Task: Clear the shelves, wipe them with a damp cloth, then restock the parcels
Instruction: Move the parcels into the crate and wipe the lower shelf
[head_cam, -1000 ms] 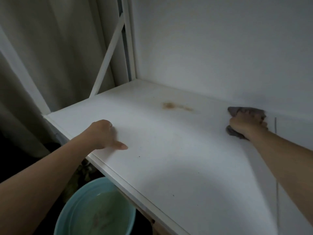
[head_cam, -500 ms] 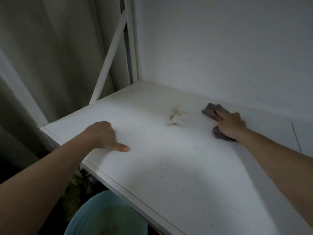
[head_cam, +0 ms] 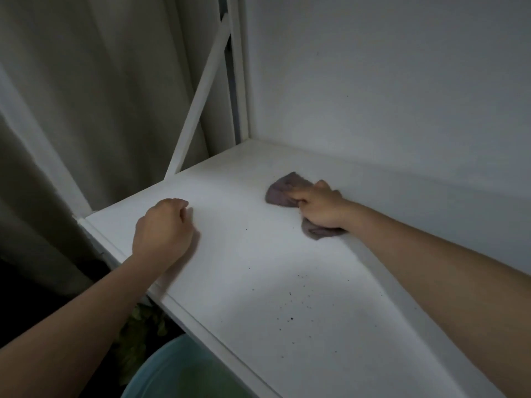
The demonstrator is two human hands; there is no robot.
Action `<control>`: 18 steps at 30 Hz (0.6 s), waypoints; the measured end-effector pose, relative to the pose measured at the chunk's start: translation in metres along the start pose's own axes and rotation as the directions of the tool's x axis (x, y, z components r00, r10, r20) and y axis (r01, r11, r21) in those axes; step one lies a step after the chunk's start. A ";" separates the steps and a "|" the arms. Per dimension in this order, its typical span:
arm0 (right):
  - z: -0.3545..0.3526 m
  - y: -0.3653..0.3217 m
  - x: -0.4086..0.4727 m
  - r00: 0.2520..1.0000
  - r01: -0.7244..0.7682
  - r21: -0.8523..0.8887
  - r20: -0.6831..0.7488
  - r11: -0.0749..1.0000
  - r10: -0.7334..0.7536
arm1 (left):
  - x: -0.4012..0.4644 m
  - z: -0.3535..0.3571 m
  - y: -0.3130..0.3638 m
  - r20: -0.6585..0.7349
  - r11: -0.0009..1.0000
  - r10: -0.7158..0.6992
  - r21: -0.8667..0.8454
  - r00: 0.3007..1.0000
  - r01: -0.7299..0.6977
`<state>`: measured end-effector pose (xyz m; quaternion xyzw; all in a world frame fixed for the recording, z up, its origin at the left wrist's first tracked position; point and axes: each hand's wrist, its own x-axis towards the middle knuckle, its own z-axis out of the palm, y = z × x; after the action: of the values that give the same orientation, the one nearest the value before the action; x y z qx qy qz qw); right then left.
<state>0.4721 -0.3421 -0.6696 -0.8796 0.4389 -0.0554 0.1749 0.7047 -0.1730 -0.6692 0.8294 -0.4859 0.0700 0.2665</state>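
Right hand (head_cam: 321, 206) grips cloth (head_cam: 283, 189) on shelf (head_cam: 287, 282); left hand (head_cam: 163, 231) curled, bracing; should sweep toward dark specks (head_cam: 290, 317) with firm pressure.

The right hand (head_cam: 321, 205) grips a grey cloth (head_cam: 283, 191) on the white shelf (head_cam: 258, 254), near the back wall. The left hand (head_cam: 163, 228), fingers curled, rests near the shelf's front edge; dark specks dot the board
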 end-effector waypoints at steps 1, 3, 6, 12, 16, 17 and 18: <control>0.002 -0.002 -0.005 0.997 0.074 0.066 -0.006 0.995 -0.073 | 0.002 -0.001 0.000 0.023 1.000 -0.003 0.018 1.000 0.002; -0.008 0.013 -0.002 0.985 0.125 0.182 -0.139 0.975 -0.100 | 0.009 -0.002 -0.007 0.121 0.996 -0.013 0.091 0.993 0.002; -0.033 0.062 0.019 0.947 -0.082 0.171 -0.295 0.982 0.131 | 0.017 -0.001 -0.028 0.278 0.966 -0.041 0.257 0.960 -0.033; -0.023 0.047 0.075 0.960 -0.277 -0.096 -0.069 0.956 0.271 | 0.016 0.013 -0.047 0.338 0.974 -0.028 0.223 0.941 -0.051; 0.001 -0.018 0.082 1.000 0.010 -0.029 0.005 1.000 -0.010 | 0.021 0.012 -0.046 0.360 0.975 -0.047 0.218 0.932 -0.035; 0.009 -0.030 0.075 0.993 0.114 0.014 0.028 0.993 -0.114 | 0.024 0.012 -0.045 0.356 0.975 -0.058 0.221 0.933 -0.023; 0.013 -0.039 0.068 0.974 0.216 0.069 0.050 0.974 -0.219 | 0.027 0.011 -0.043 0.345 0.974 -0.073 0.225 0.936 -0.007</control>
<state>0.5461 -0.3707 -0.6720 -0.9177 0.3328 -0.0630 0.2078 0.7540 -0.1827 -0.6843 0.8612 -0.5007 -0.0295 0.0822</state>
